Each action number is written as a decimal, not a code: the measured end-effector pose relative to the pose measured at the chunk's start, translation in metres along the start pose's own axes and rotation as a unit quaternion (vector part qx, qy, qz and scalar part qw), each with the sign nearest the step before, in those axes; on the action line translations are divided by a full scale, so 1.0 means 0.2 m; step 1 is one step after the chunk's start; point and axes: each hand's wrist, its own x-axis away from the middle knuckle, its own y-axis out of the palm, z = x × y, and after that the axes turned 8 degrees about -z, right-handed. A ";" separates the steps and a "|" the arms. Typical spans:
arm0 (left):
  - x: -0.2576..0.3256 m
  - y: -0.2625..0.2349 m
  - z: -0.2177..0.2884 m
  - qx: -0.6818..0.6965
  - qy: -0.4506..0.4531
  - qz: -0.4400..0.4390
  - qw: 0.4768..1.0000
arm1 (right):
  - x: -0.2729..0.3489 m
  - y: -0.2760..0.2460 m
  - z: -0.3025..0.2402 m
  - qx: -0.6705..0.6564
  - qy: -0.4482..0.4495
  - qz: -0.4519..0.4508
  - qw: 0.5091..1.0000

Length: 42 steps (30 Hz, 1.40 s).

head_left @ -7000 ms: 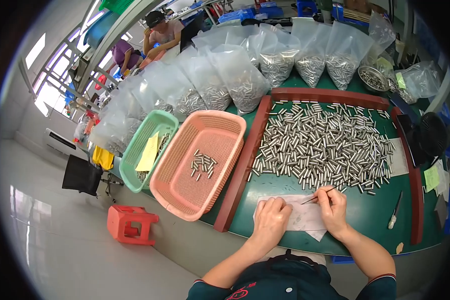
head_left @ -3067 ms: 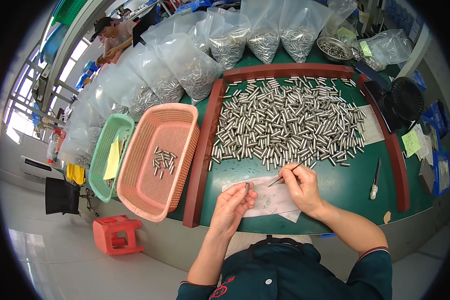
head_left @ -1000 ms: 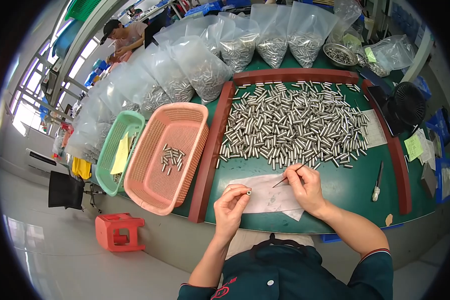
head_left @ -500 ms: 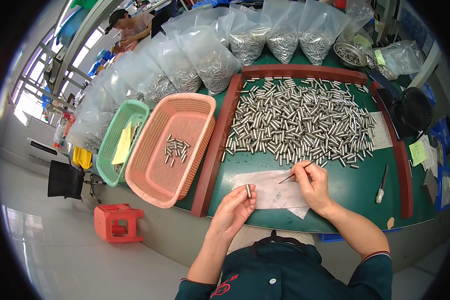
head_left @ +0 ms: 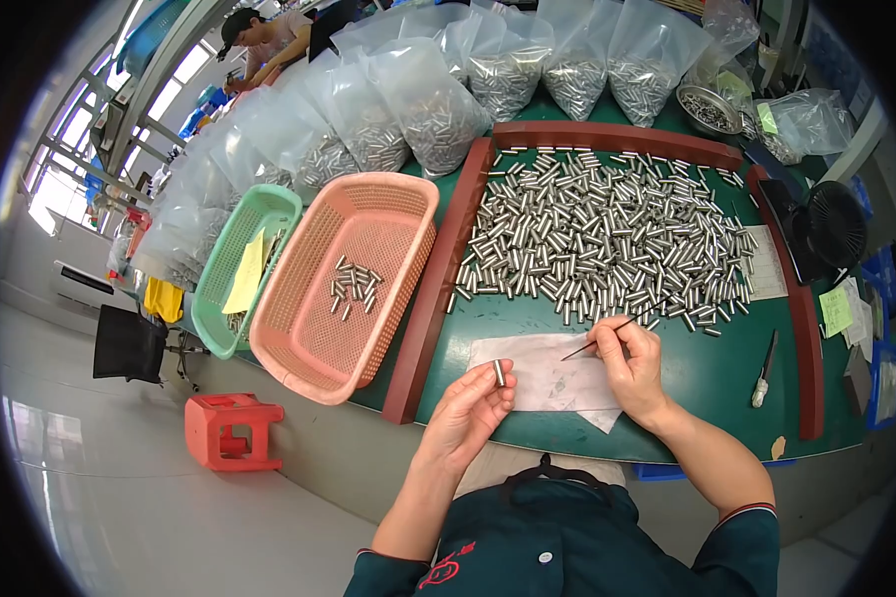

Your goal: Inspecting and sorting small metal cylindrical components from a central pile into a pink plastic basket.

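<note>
While the left hand (head_left: 465, 413) pinches a metal pin (head_left: 499, 373) and the right hand (head_left: 629, 366) pinches a thin pick (head_left: 607, 330), both hover over white paper (head_left: 544, 375) near the green bench (head_left: 707, 383) front edge, bare green around.

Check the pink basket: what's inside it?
The pink basket holds a small loose cluster of metal cylinders near its middle; the rest of its mesh floor is bare. What lies under the basket is covered. The yellow sheet lies in the green basket beside it.
</note>
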 end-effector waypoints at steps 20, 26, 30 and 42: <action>0.02 -0.02 0.01 0.006 0.007 -0.005 1.000 | 0.00 -0.01 -0.01 0.002 0.018 -0.009 1.000; 0.02 -0.01 0.01 0.022 0.010 -0.005 1.000 | 0.00 -0.01 -0.01 0.002 0.019 -0.009 1.000; 0.02 -0.01 0.01 0.026 0.003 -0.006 1.000 | 0.00 -0.01 -0.01 -0.005 0.017 -0.008 1.000; 0.01 0.05 -0.08 -0.411 0.291 0.065 0.861 | 0.00 0.00 -0.01 -0.015 0.009 -0.004 1.000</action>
